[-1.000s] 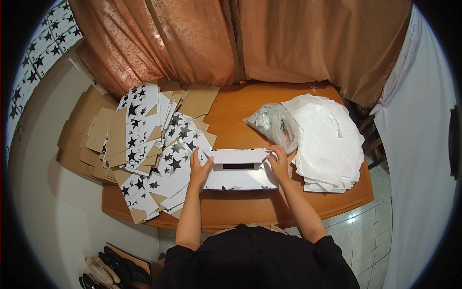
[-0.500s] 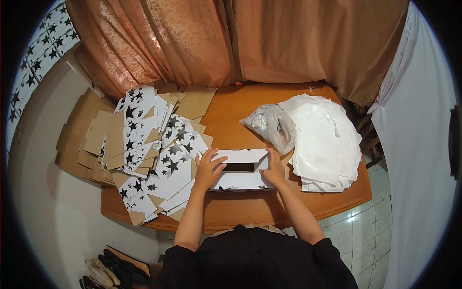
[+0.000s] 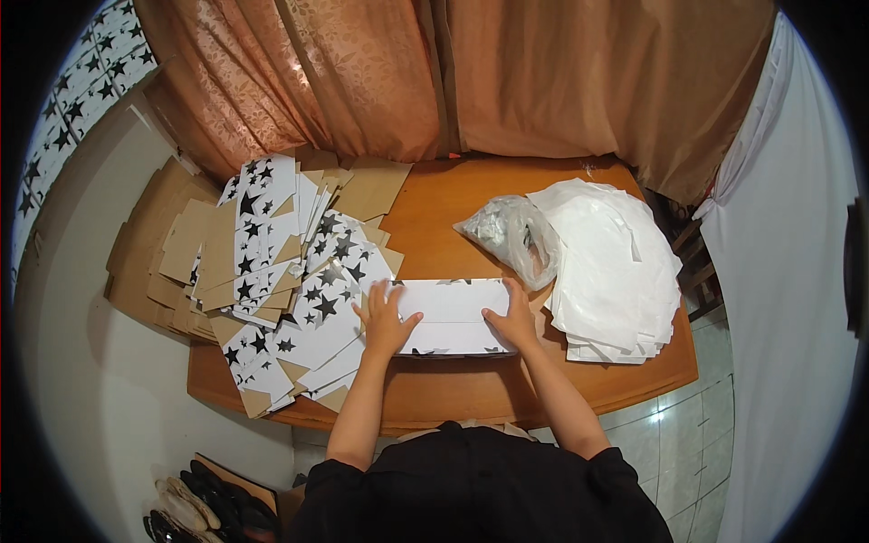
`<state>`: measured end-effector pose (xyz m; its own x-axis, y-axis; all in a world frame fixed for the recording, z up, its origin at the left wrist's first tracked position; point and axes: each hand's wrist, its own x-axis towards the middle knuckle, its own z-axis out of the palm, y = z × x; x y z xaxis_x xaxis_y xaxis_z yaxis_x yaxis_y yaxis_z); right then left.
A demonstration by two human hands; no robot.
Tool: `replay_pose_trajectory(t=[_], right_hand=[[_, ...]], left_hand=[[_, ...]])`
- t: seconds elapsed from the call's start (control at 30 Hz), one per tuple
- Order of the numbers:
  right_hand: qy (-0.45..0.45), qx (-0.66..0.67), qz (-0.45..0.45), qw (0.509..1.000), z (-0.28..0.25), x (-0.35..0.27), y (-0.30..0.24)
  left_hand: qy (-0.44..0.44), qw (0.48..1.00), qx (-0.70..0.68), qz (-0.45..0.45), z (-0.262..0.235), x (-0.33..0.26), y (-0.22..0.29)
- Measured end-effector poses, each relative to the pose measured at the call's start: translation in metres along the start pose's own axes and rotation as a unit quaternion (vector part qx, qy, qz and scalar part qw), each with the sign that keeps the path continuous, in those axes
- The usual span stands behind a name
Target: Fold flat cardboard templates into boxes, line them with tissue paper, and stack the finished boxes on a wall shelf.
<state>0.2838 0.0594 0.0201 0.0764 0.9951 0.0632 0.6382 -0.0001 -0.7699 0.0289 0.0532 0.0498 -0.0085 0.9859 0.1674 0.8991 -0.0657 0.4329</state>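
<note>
A white cardboard box (image 3: 454,300) with black star prints lies on the table in front of me, its two top flaps folded down so they meet along a middle seam. My left hand (image 3: 386,324) grips its left end, thumb on the top and fingers spread over the end and far corner. At the right end, my right hand (image 3: 513,319) holds the box with its thumb on the top and fingers round the far corner. The box's inside is hidden.
Flat star-printed cardboard pieces (image 3: 330,290) lie piled left of the box, with brown cardboard sheets (image 3: 154,244) behind them. A clear plastic bag (image 3: 516,237) and a stack of white sheets (image 3: 611,271) lie to the right. Curtains (image 3: 362,81) hang beyond the wooden table (image 3: 434,204).
The box's top flaps have come down and met, covering the dark opening between them. My hands stay at the two ends, the left one's fingers spread wider.
</note>
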Motion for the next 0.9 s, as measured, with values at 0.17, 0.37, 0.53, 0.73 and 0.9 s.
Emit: replay_pose_trajectory(t=[0.17, 0.37, 0.53, 0.73, 0.9], right_hand=[[-0.006, -0.053, 0.042, 0.998, -0.007, -0.006, -0.017], [-0.006, 0.221, 0.105, 0.969, -0.013, 0.003, 0.009], [-0.125, 0.19, 0.188, 0.955, -0.051, -0.011, -0.032], [-0.131, 0.36, 0.105, 0.918, -0.065, -0.003, -0.015], [-0.034, 0.568, -0.047, 0.821, -0.095, -0.006, -0.047]], left_hand=[[-0.064, 0.981, -0.063, -0.17, -0.007, 0.008, 0.006], [-0.008, 0.921, -0.303, -0.245, 0.008, 0.012, -0.032], [-0.209, 0.804, -0.486, -0.273, -0.02, 0.001, -0.036], [-0.135, 0.676, -0.708, -0.154, -0.078, -0.029, -0.075], [-0.029, 0.58, -0.81, -0.082, -0.133, -0.038, -0.039]])
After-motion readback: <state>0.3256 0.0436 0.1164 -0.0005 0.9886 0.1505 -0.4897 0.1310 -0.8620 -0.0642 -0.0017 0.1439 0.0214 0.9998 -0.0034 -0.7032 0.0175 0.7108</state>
